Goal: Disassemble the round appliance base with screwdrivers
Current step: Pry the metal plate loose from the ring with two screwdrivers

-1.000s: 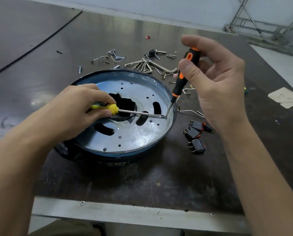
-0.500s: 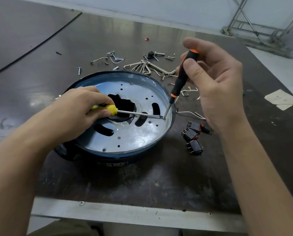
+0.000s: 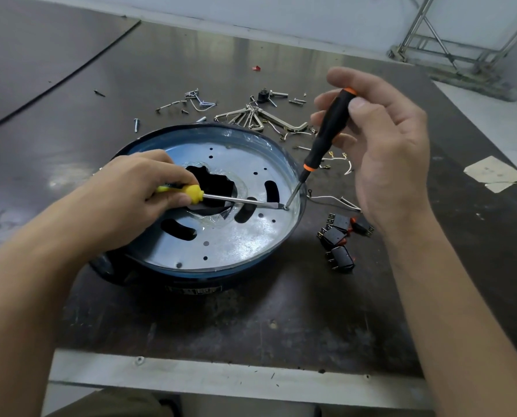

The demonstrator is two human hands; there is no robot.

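Note:
The round appliance base [image 3: 148,266] sits on the dark table, a blue-black shell holding a silver metal plate [image 3: 236,236] with slots and small holes. My left hand [image 3: 130,194] grips a yellow-handled screwdriver [image 3: 194,194] laid almost flat across the plate, shaft pointing right. My right hand [image 3: 383,152] holds a black screwdriver with orange trim [image 3: 326,130] nearly upright by its handle. Both tips meet at one spot near the plate's right rim.
Loose screws, wire clips and metal brackets [image 3: 251,115] lie scattered behind the base. Three black rocker switches [image 3: 338,239] and thin wires [image 3: 335,200] lie right of it. A taped paper patch [image 3: 492,173] is at far right. The table's front edge [image 3: 221,377] runs near me.
My right hand has shifted its fingers on the black screwdriver's handle and tilted it slightly. The left hand and the yellow screwdriver stay in place.

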